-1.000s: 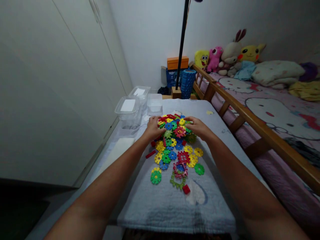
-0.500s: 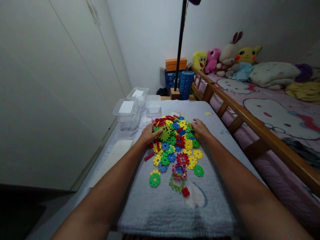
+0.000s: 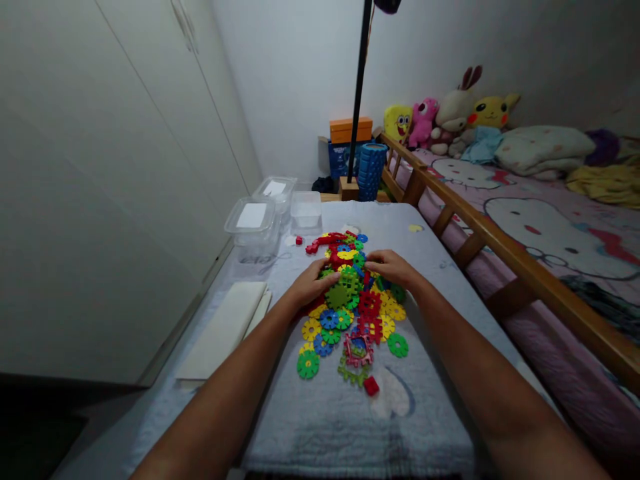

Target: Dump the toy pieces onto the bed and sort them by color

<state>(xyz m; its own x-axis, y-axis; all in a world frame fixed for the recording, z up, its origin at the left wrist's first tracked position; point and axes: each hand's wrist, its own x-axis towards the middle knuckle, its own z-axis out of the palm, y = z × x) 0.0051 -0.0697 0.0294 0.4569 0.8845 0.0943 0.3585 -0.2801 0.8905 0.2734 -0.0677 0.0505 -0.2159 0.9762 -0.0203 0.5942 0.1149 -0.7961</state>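
A heap of coloured plastic gear-shaped pieces [image 3: 350, 300] in red, yellow, green and blue lies on a grey quilted mat [image 3: 360, 407]. My left hand [image 3: 313, 283] rests on the left side of the heap, fingers curved over the pieces. On the right side my right hand [image 3: 393, 267] lies with fingers bent down onto the pile. A green gear [image 3: 307, 364], a second green gear [image 3: 398, 345] and a small red block [image 3: 371, 385] lie loose at the near end. Whether either hand grips a piece is hidden.
Clear plastic containers with lids [image 3: 255, 223] and an open tub [image 3: 306, 210] stand at the mat's far left. A white flat pad [image 3: 225, 330] lies left of the mat. A wooden bed rail [image 3: 500, 247] runs along the right, with plush toys [image 3: 450, 113] behind. A black pole [image 3: 357, 93] stands beyond.
Both hands have drawn closer to me, dragging the heap along the mat. The pile is now narrower and several red and blue pieces stay behind at the far end.
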